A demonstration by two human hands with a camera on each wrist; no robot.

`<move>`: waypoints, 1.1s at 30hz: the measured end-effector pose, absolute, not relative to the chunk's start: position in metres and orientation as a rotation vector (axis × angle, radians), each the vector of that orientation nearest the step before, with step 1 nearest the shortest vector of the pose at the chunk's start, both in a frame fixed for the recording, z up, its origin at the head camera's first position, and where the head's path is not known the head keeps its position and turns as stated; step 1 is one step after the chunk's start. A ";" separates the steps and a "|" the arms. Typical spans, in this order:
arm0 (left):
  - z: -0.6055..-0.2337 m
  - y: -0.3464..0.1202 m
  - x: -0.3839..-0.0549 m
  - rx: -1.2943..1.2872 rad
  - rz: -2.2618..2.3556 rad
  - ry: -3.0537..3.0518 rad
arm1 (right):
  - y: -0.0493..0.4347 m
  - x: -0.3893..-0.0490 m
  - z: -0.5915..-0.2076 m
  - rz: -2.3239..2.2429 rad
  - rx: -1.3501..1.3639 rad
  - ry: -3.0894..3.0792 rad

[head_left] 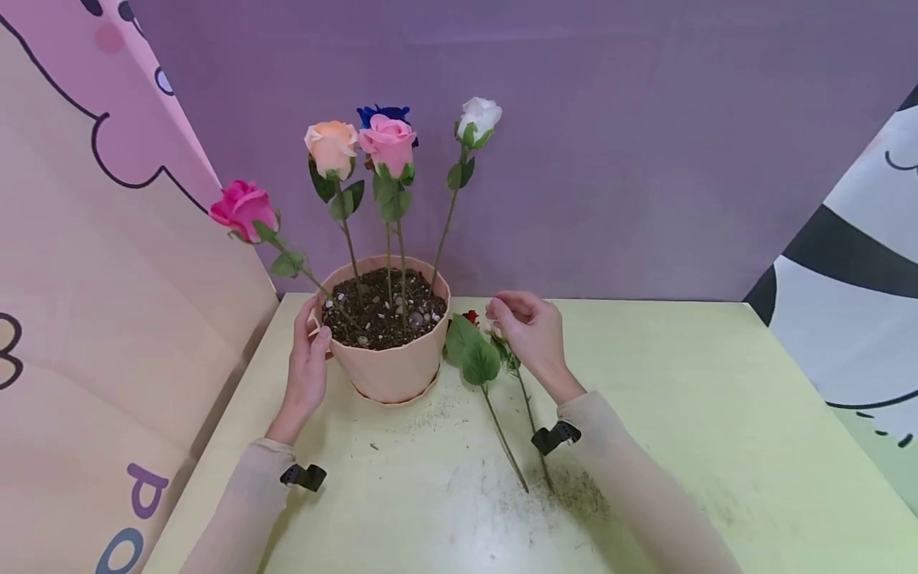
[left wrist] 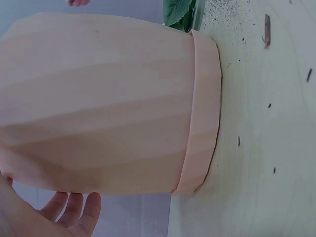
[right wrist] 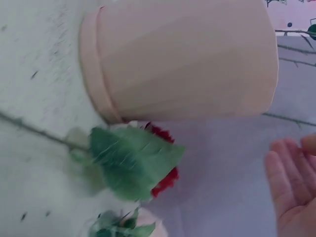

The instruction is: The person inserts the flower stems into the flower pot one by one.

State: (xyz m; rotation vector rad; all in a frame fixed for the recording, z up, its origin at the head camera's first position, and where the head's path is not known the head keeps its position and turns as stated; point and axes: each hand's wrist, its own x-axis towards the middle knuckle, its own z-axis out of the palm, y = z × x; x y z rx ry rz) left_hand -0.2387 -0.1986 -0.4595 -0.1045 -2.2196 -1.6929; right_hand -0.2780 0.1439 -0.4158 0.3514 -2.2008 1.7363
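Observation:
A peach-pink flowerpot (head_left: pixel 390 371) of dark soil (head_left: pixel 380 319) stands on its saucer. In it are a magenta rose (head_left: pixel 245 211) leaning left, a peach rose (head_left: pixel 331 148), a pink rose (head_left: pixel 388 145), a blue rose (head_left: pixel 380 112) behind it and a white rose (head_left: pixel 479 119) at right. My left hand (head_left: pixel 310 367) rests against the pot's left side near the rim, fingertips (left wrist: pixel 91 205) at its wall. My right hand (head_left: pixel 534 335) is raised right of the pot, fingers loosely bent, nothing visible in it. Below it lie a red rose (right wrist: pixel 165 187) with large leaves and a pale rose (right wrist: pixel 150 222).
The two loose stems lie on the pale yellow table (head_left: pixel 681 399), pointing toward the front. Soil crumbs (head_left: pixel 581 490) are scattered beside the stem ends and before the pot. A purple backdrop (head_left: pixel 645 159) rises behind, with printed panels (head_left: pixel 93 263) at both sides.

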 end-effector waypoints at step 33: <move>-0.463 -0.199 -0.240 -0.118 -1.667 -2.211 | 0.210 -0.247 -0.500 1.665 0.038 -2.793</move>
